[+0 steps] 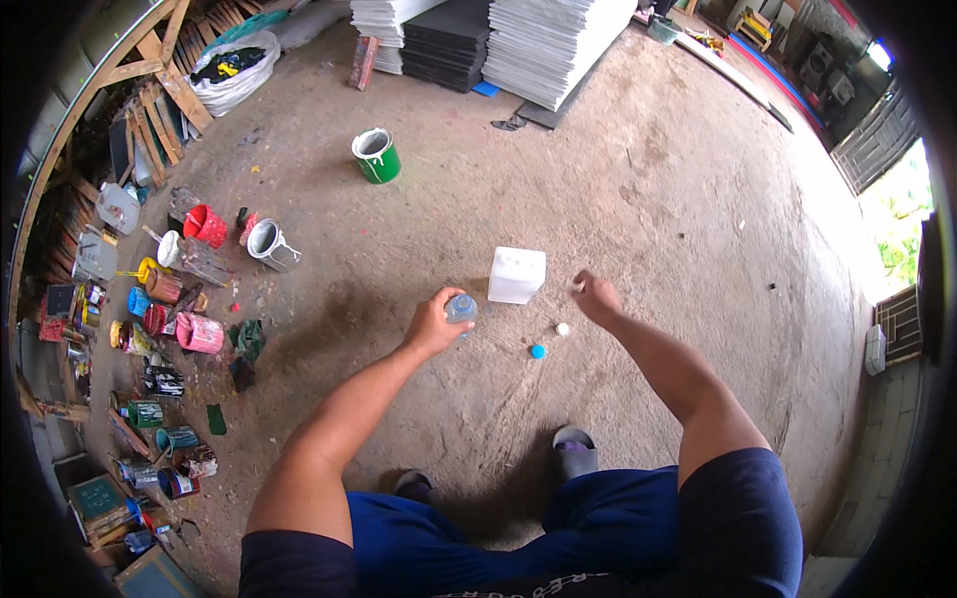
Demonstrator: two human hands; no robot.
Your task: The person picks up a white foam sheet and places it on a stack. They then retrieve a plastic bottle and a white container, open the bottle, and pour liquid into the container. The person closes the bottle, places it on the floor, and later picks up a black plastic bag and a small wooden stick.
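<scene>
My left hand [433,325] is wrapped round a clear plastic bottle [461,308], its open-looking top facing up at me. To the right of the bottle, a white translucent plastic container [516,276] stands on the concrete floor. My right hand [597,297] hovers beyond that container's right side, fingers loosely bent and apart, with nothing visible in them. Between my arms, a blue cap [537,352] and a white cap [562,329] lie on the floor.
A green paint can [377,156] stands farther off, and a grey-lined can [272,246] sits to the left. Many paint-stained pots, such as a pink one [199,333], crowd the left side. Stacked white sheets [546,50] rise at the back. My sandalled foot [575,451] is close below.
</scene>
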